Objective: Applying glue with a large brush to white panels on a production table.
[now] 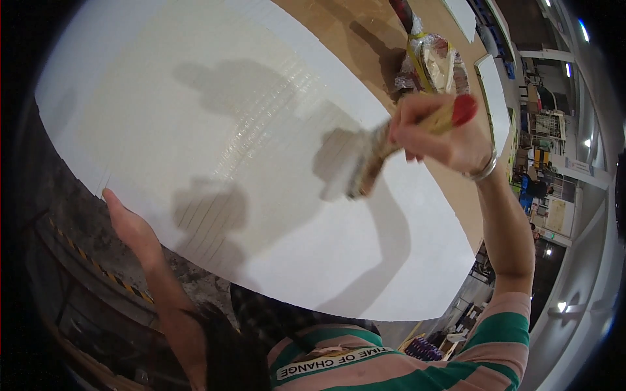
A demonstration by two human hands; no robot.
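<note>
A large white board (417, 241) spreads across the view, with a wet, cream-coloured coating (150, 104) over much of its left and middle part. Glossy streaks and fine ridges run through that coating. My right hand (437, 133) is closed around the handle of a wide paintbrush (372, 166), which has a red handle end. The bristles are low over the board's middle, blurred by motion; whether they touch it I cannot tell. At the board's near left edge, my left hand (134, 228) grips the rim, its fingers partly hidden.
Beyond the board is a brown tabletop (319, 13). On it stands a plastic-wrapped container (437, 62) with a yellow rim and a dark red handle sticking up. More white panels (493, 98) lie farther right. Yellow-and-black tape (98, 260) marks the floor at left.
</note>
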